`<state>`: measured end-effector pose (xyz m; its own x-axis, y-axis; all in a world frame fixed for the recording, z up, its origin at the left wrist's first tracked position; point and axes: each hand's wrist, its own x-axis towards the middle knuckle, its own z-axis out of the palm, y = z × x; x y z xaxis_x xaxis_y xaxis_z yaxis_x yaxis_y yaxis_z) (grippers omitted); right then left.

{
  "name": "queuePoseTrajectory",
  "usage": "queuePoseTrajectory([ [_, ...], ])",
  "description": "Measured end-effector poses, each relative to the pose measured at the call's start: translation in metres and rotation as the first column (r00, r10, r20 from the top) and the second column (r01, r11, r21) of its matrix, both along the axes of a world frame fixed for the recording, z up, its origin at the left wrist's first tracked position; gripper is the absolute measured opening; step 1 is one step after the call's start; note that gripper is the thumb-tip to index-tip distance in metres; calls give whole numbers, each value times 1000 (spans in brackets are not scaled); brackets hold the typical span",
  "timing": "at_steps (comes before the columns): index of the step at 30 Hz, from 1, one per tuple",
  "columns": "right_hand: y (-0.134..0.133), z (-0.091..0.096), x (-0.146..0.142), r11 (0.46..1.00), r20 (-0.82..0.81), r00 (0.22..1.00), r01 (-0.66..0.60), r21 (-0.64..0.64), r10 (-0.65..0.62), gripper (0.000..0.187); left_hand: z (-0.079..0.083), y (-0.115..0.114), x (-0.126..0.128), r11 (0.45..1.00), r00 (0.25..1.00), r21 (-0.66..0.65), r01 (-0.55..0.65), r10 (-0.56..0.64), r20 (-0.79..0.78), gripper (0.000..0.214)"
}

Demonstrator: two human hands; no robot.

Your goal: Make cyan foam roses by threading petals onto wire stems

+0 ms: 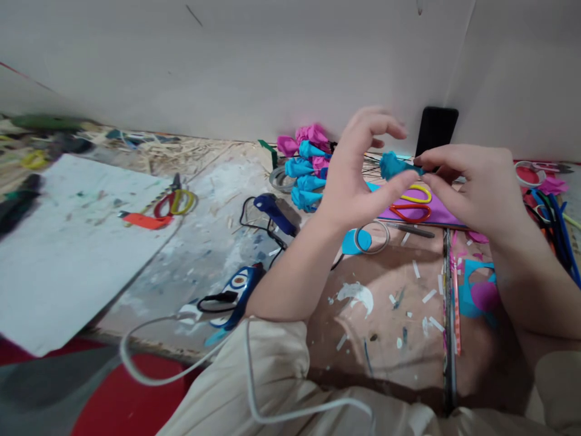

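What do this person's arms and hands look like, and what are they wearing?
Both hands, the left hand and the right hand, are bare: no gloves, rings or watch show. The forearms are uncovered, with loose cream sleeves pushed up near the elbows. A thin white cable trails across the left sleeve.

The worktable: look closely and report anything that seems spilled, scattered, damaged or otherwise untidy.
The worktable is smeared with dried white paint and strewn with small white paper scraps. Straw-like shavings lie scattered along the back wall. The hands, left and right, pinch a blue paper flower, which looks intact.
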<state>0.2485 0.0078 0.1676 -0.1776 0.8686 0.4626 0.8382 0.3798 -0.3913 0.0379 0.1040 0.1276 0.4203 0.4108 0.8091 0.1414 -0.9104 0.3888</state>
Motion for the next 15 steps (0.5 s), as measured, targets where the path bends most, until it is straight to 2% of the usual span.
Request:
queuePoseTrajectory([
  [4, 1, 0, 3, 996, -25, 999, -46, 78, 48, 25, 5, -1, -2, 996, 995, 78, -47, 54, -86, 66],
  [8, 2, 1, 3, 981, -59, 993, -94, 169, 105, 23, -1, 2, 0, 985, 990, 130, -110, 120, -72, 50],
  [12, 2, 3, 1, 989, -88, 992, -80, 125, 92, 23, -8, 7, 1, 979, 986, 143, -148, 157, -59, 36],
  [15, 0, 4, -1, 997, -132, 990, -32, 65, 40, 20, -12, 10, 2, 984, 990, 132, -119, 127, -59, 34],
])
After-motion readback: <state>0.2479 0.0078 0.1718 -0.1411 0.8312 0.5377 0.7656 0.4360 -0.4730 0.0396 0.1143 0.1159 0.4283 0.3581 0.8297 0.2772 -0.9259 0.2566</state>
